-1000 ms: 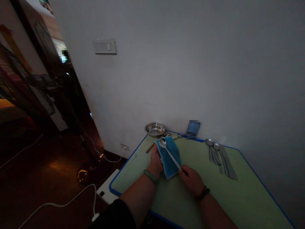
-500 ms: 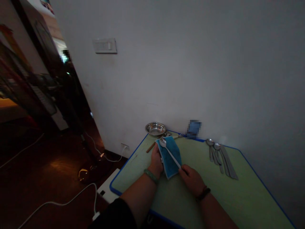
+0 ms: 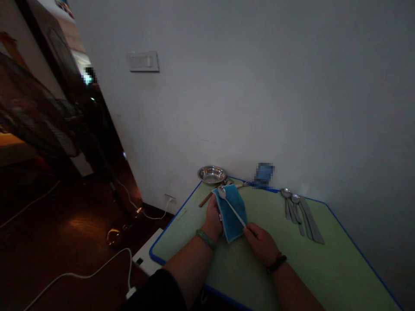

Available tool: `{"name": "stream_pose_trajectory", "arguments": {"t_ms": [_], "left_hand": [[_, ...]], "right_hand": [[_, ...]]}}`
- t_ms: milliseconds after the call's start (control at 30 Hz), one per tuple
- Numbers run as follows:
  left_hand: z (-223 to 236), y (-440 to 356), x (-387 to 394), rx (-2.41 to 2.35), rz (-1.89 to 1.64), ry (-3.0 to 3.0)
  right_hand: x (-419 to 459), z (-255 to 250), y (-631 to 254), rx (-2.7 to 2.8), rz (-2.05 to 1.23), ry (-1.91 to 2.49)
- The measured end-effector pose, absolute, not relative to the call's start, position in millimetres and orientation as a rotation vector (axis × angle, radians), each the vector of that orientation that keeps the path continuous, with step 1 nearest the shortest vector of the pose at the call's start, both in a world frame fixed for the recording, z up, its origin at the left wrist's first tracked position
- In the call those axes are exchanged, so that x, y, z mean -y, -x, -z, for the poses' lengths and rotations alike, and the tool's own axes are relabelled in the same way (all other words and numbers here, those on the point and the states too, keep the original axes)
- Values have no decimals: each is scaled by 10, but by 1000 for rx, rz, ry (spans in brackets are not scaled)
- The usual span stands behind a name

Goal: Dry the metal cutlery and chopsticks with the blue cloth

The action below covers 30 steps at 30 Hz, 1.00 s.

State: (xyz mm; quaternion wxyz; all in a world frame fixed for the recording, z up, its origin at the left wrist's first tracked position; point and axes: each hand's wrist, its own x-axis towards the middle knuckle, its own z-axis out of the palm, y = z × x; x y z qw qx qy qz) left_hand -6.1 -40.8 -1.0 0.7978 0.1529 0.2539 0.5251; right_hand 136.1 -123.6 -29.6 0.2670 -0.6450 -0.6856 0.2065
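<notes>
Across the palm of my left hand (image 3: 213,219) lies a blue cloth (image 3: 236,211), which the hand grips from underneath, so most of its fingers are hidden. A long-handled metal spoon (image 3: 233,209) rests over the cloth, its bowl up at the cloth's far left corner. The end of the spoon's handle is pinched between the thumb and fingers of my right hand (image 3: 262,244). Behind the cloth, a fork (image 3: 243,185) and a brown wooden handle (image 3: 205,199) lie on the table, partly covered from view.
On the pale green, blue-edged table (image 3: 292,268) a steel bowl (image 3: 212,174) stands at the far left corner. Several spoons and flat utensils (image 3: 301,214) lie at the right. A blurred blue item (image 3: 263,175) leans against the wall (image 3: 259,86). White cables (image 3: 74,275) run along the floor at left.
Both hands, the cloth and the spoon stay almost exactly where they were. At the left, the fan-like shape has shifted in its blurred outline.
</notes>
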Motion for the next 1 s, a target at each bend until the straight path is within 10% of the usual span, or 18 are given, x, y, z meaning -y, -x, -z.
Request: {"name": "stream_pose_trajectory", "arguments": {"t_ms": [1000], "left_hand": [[110,64,362,-475,-1054,-333]], "right_hand": [[1229,300,-1360,1844,-579,1735]]}}
